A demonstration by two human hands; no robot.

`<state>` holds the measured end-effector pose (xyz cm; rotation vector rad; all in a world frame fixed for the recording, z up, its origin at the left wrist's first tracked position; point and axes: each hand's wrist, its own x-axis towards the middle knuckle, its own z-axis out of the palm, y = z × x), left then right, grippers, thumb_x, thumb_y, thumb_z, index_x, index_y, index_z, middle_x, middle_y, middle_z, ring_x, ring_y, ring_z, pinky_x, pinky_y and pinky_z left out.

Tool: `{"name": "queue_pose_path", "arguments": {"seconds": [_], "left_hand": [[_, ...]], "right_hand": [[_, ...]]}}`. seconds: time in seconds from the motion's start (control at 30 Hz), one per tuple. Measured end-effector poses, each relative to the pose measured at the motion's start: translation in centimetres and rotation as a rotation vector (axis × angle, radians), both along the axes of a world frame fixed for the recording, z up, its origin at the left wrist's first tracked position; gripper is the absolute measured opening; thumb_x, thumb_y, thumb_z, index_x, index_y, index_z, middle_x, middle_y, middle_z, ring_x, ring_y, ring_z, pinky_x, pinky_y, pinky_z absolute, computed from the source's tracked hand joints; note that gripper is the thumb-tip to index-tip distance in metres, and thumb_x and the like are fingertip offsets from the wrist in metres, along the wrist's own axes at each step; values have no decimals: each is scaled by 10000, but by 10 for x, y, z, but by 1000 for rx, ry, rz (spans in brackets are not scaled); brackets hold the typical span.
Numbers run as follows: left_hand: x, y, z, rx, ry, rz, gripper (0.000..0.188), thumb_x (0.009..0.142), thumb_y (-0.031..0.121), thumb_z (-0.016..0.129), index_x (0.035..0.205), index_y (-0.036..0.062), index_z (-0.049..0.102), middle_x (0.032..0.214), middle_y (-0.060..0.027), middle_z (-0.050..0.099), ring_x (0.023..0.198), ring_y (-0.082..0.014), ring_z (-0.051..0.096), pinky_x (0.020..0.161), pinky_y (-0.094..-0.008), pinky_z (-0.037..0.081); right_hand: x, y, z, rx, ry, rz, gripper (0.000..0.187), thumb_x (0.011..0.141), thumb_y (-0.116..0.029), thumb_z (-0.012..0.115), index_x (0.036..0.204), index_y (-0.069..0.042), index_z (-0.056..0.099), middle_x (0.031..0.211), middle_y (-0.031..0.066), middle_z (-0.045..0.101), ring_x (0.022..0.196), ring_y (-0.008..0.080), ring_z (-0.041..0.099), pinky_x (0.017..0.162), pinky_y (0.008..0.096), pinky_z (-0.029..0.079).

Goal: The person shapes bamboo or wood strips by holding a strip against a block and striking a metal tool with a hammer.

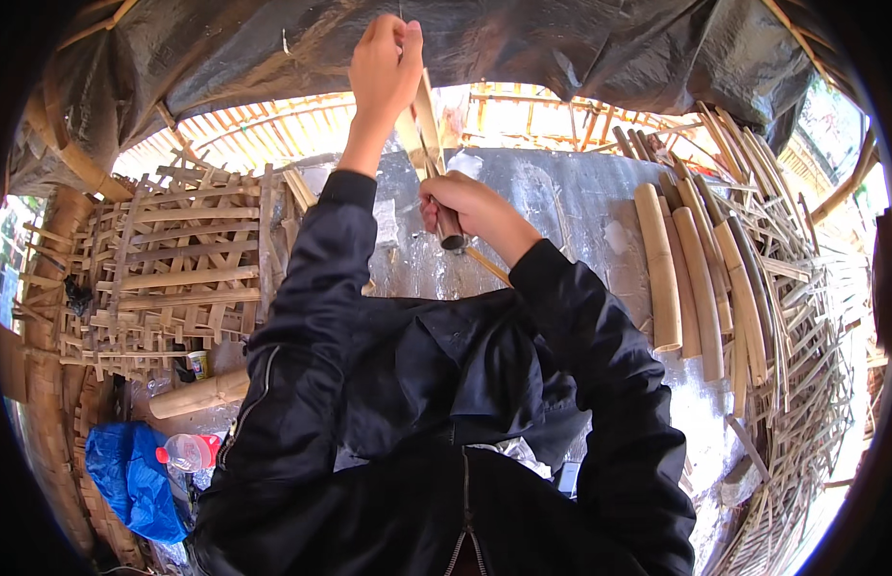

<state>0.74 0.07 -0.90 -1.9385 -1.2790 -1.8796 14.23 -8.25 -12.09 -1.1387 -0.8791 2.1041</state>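
Observation:
My right hand [470, 206] is wrapped round a narrow tube-like piece [451, 233] with a shiny, round lower end. Above that grip, two long pale, gleaming lengths [420, 134] spread into a narrow V. Whether they are split bamboo or a reflecting blade, I cannot tell. My left hand [386, 72] is raised higher and further left, its fingers closed in a pinch beside the upper end of these lengths. What it pinches is hidden. A thin bamboo strip [489, 267] slants below my right hand, towards my sleeve.
Several bamboo poles [662, 269] lie at the right, beside a heap of thin split strips [792, 317]. A stacked bamboo lattice [187, 250] stands left. Nearer are a bamboo length [201, 394], a clear bottle [187, 452] and a blue bag [134, 480]. Black sheeting [609, 48] hangs ahead.

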Motion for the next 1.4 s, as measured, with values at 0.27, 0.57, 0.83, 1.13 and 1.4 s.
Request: {"name": "queue_pose_path", "arguments": {"seconds": [0.27, 0.57, 0.83, 1.13, 1.4], "left_hand": [[0, 57, -24, 85, 24, 59, 546, 1073, 301, 482, 648, -29, 574, 572, -244, 553, 532, -420, 583, 547, -496, 436], [-8, 127, -27, 91, 2, 159, 684, 1133, 360, 363, 718, -123, 613, 697, -334, 619, 728, -512, 647, 676, -577, 473], [-53, 142, -36, 2, -56, 103, 624, 1127, 365, 395, 658, -41, 470, 528, -175, 463, 464, -295, 450, 536, -456, 413], [-55, 153, -44, 35, -126, -53, 599, 1124, 326, 397, 681, -77, 425, 532, -203, 386, 493, -319, 368, 555, -484, 342], [-42, 111, -42, 24, 38, 136, 576, 1119, 371, 413, 741, -42, 550, 597, -154, 552, 545, -272, 546, 575, -446, 443]], "right_hand": [[-5, 5, 30, 422, -552, 25, 364, 955, -179, 709, 700, 46, 579, 592, 114, 582, 503, 203, 596, 471, 361, 471], [7, 46, -54, 598, -674, -59, 310, 899, -96, 631, 1018, 174, 535, 772, 263, 678, 558, 306, 696, 455, 422, 517], [-36, 72, -141, 963, -574, -260, 326, 864, -71, 660, 1076, 87, 468, 815, 363, 625, 868, 570, 631, 728, 545, 497], [-46, 81, -158, 977, -463, -378, 389, 859, -55, 616, 1203, 85, 498, 838, 365, 628, 921, 570, 628, 746, 510, 520], [-38, 35, -134, 863, -653, -358, 323, 846, -73, 616, 1097, 115, 535, 770, 328, 649, 815, 521, 687, 707, 513, 535]]}}
